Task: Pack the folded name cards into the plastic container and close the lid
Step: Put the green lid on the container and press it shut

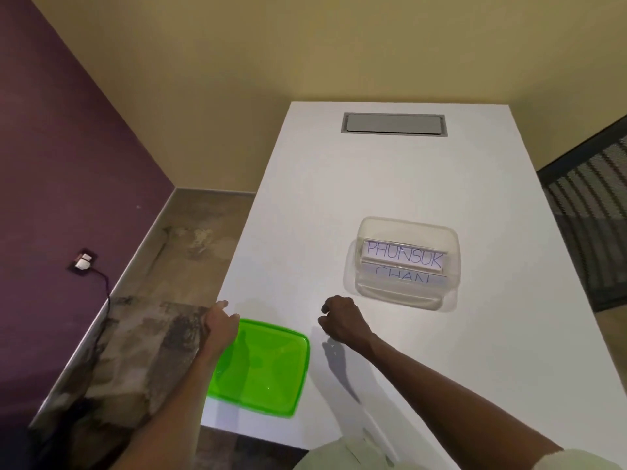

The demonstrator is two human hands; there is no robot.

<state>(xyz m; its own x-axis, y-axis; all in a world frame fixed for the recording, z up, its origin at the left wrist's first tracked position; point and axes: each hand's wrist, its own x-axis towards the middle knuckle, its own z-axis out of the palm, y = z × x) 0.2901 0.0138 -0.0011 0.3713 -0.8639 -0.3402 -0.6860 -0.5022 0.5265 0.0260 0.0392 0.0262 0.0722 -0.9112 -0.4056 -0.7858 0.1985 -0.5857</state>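
Closing comes next by the look of it: two folded cards (404, 262) already stand inside the tub (402, 262), one behind the other, writing facing the person. The green lid (261, 368) lies flat on the table (390, 184), not yet on the tub.

Landmark is the tub. The lid sits near and to the left of it, well apart, close to the table's left edge and near corner. Its long axis looks to run roughly toward and away from the person, slightly skewed; the tub's long axis runs left-right. So the lid probably needs a turn before it seats, though wide-angle distortion makes this uncertain.

Left hand (220, 325) is at the lid's far-left corner, on or just over its rim; contact can't be confirmed. Fingers loosely curled, holding nothing visible. Right hand (342, 322) hovers between lid and tub, just short of the tub's near-left corner, fingers curled under, empty.

Left hand is clearly nearer the lid; right is nearer the tub. Likely split: left lifts the lid, right steadies the tub.

A grey hatch (393, 123) is set into the table well beyond the tub.
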